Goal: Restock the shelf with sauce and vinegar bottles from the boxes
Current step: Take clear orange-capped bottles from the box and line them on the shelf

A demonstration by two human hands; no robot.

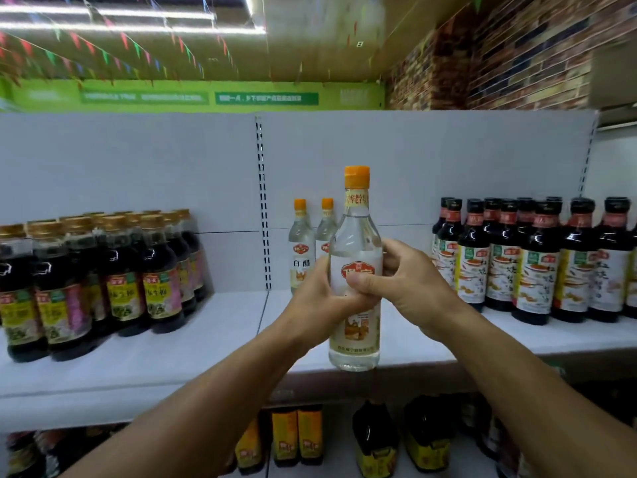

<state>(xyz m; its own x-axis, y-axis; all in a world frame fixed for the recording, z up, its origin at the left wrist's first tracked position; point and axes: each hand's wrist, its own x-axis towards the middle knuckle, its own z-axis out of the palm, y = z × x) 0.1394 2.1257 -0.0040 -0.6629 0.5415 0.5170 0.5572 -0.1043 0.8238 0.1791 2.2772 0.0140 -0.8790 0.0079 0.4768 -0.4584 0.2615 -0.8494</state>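
Observation:
A clear white vinegar bottle (356, 236) with an orange cap stands upright in front of the white shelf (206, 346). My left hand (319, 300) grips its label from the left. From the right, my right hand (401, 281) wraps round the same bottle, thumb across the label. The bottle's base hangs just over the shelf's front edge. Two more white vinegar bottles (303, 243) stand at the back of the shelf, behind the held one.
Dark soy sauce bottles with gold caps (103, 281) fill the shelf's left part. Dark bottles with black caps (537, 260) crowd its right part. Bare shelf lies between these groups. On the lower shelf stand yellow-labelled bottles (296, 432).

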